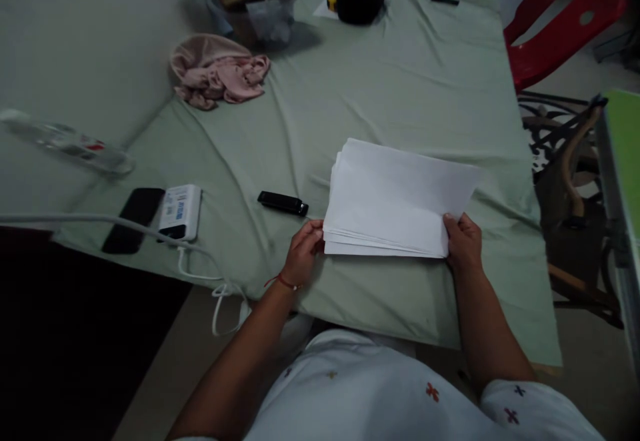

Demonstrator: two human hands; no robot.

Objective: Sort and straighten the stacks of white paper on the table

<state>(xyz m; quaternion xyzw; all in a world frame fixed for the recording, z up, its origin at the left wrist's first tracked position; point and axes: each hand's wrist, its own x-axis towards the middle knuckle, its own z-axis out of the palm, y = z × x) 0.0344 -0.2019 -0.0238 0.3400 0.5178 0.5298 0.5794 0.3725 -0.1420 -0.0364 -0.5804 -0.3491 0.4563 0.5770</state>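
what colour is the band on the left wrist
Red: a thin red band on the wrist, just below the left hand. The head view shows it.

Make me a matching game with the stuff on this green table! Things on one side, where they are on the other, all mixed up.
Things:
1. stack of white paper
2. pink cloth
3. black phone
4. red chair

Places:
A. lying flat next to the white power bank, near the table's left edge
B. off the table, beyond its far right corner
C. held at its near corners by the left hand and right hand
D. crumpled up on the far left part of the green sheet

Pairs: 1-C, 2-D, 3-A, 4-B
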